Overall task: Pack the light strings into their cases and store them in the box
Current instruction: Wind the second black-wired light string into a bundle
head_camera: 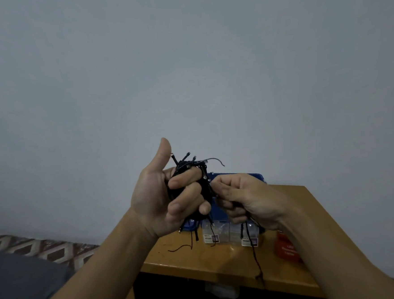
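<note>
A light wooden surface (222, 259) stands out from a pale grey wall (185, 68), with open room above it and off its left edge. Over it, the left hand (162, 198) clenches a tangled black light string (204, 188), thumb raised. The right hand (243, 197), just beside, pinches a trailing strand. Beneath lie clear plastic cases (222, 231), then a blue plastic box (259, 177).

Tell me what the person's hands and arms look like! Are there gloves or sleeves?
No gloves and no sleeves show. The left hand and right hand are bare, with no rings that I can see. The left forearm and right forearm are bare too, with no watch or bracelet at the wrists.
</note>
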A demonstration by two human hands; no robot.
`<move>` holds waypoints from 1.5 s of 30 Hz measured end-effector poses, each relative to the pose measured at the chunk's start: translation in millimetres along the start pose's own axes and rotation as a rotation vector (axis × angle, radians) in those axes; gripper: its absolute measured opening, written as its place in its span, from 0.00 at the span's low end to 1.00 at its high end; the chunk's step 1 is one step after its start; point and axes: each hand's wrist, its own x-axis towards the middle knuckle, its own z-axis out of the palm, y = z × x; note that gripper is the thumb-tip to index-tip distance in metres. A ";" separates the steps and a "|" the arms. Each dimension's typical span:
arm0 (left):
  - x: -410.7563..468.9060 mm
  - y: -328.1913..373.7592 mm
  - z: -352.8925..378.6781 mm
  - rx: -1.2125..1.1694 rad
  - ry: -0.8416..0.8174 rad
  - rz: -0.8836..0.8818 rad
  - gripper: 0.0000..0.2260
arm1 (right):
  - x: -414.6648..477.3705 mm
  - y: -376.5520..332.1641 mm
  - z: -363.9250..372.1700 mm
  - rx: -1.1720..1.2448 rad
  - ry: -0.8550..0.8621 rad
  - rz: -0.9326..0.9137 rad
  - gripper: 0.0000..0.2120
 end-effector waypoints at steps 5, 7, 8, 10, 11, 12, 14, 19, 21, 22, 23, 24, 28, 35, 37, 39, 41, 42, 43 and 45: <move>0.9 8.4 3.5 -0.041 -0.009 0.083 0.31 | 0.1 3.3 -4.1 -0.006 -0.025 0.044 0.14; 1.3 12.0 4.1 -0.040 -0.009 0.096 0.31 | 0.3 5.2 -5.3 -0.070 0.003 0.052 0.15; 1.1 13.9 4.8 -0.032 0.005 0.111 0.32 | 0.2 5.7 -5.9 -0.101 0.016 0.055 0.16; 0.5 16.8 7.0 0.011 0.079 0.165 0.34 | -0.9 6.3 -6.1 -0.139 0.029 0.062 0.17; 1.4 17.4 9.6 0.039 0.137 0.197 0.33 | -1.6 6.4 -6.2 -0.143 0.031 0.062 0.18; 2.1 17.4 13.3 0.059 0.205 0.231 0.32 | -2.0 6.9 -6.0 -0.138 0.029 0.063 0.18; 4.9 16.7 19.9 0.069 0.321 0.306 0.30 | -2.0 7.9 -5.9 -0.129 0.021 0.086 0.16; 12.2 16.5 30.8 0.110 0.433 0.406 0.27 | -1.0 12.2 -3.3 -0.130 -0.065 0.226 0.12; 13.4 14.6 32.5 0.166 0.478 0.425 0.26 | -1.3 10.9 -2.6 -0.123 -0.093 0.228 0.12; 14.0 13.5 33.4 0.203 0.499 0.431 0.26 | -1.7 9.6 -2.3 -0.122 -0.101 0.225 0.12; 14.6 12.7 33.7 0.236 0.522 0.434 0.26 | -2.0 8.5 -2.0 -0.121 -0.106 0.224 0.12; 15.7 12.2 34.5 0.260 0.542 0.435 0.25 | -2.5 7.7 -2.0 -0.123 -0.105 0.224 0.12; 18.0 11.0 35.7 0.322 0.589 0.424 0.25 | -4.3 4.7 -0.7 -0.150 -0.087 0.240 0.11; 18.7 9.7 36.3 0.328 0.659 0.429 0.29 | -5.4 -0.7 1.8 -0.177 -0.076 0.259 0.11; 18.1 9.0 36.2 0.362 0.678 0.415 0.31 | -6.2 -3.1 3.5 -0.200 -0.035 0.271 0.12; 17.6 7.5 34.1 0.418 0.697 0.380 0.34 | -7.1 -6.0 5.7 -0.214 0.010 0.269 0.15; 17.2 4.7 32.0 0.465 0.704 0.349 0.37 | -7.3 -9.4 8.4 -0.235 0.048 0.267 0.17; 17.6 3.3 31.1 0.487 0.700 0.335 0.39 | -7.0 -11.0 9.5 -0.254 0.063 0.267 0.18; 18.2 2.0 29.5 0.514 0.707 0.315 0.39 | -6.6 -12.2 10.5 -0.277 0.076 0.266 0.19; 17.7 -2.1 25.3 0.597 0.723 0.275 0.34 | -6.2 -14.3 12.1 -0.331 0.091 0.255 0.20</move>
